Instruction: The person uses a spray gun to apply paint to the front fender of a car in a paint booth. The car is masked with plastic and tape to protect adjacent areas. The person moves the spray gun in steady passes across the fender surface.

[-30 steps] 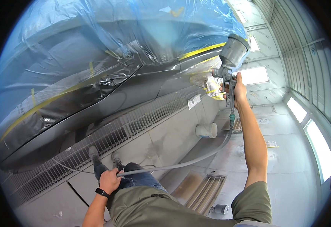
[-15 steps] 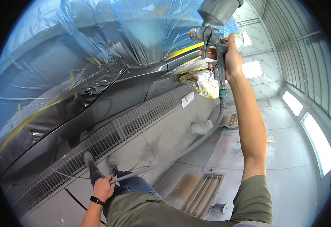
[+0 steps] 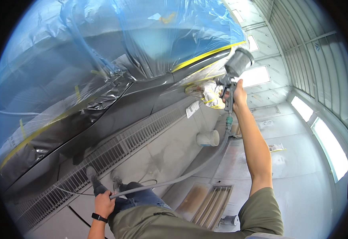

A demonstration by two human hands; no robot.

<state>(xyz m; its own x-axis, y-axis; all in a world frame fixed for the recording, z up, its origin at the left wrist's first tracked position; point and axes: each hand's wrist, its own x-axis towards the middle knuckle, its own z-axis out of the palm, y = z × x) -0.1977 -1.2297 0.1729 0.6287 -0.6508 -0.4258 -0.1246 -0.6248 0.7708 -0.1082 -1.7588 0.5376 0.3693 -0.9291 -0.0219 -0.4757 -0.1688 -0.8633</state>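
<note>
My right hand (image 3: 239,96) is closed round the handle of a grey spray gun (image 3: 229,83), with the arm stretched out. On top of the gun sits a tilted grey cup (image 3: 239,61). A green coupling (image 3: 229,120) joins the handle to a grey air hose (image 3: 174,180). That hose sweeps back to my left hand (image 3: 104,204), which grips it near my hip; a dark band is on that wrist. Left of the gun stands a dark grey car (image 3: 142,89), largely covered with blue masking film (image 3: 154,44) edged in yellow tape.
A floor grating (image 3: 114,149) runs beside the car, and my feet stand at it. A pale bucket (image 3: 208,138) lies on the floor under the hose. Wrapped film bulges from the car's wing mirror area (image 3: 210,93). A slatted vent (image 3: 213,205) and a second spray gun cup (image 3: 229,220) are near me.
My right hand has lowered the spray gun, bringing it nearer the wrapped bulge on the car. The hose follows and sags lower. My left hand has shifted slightly down and left, still gripping the hose.
</note>
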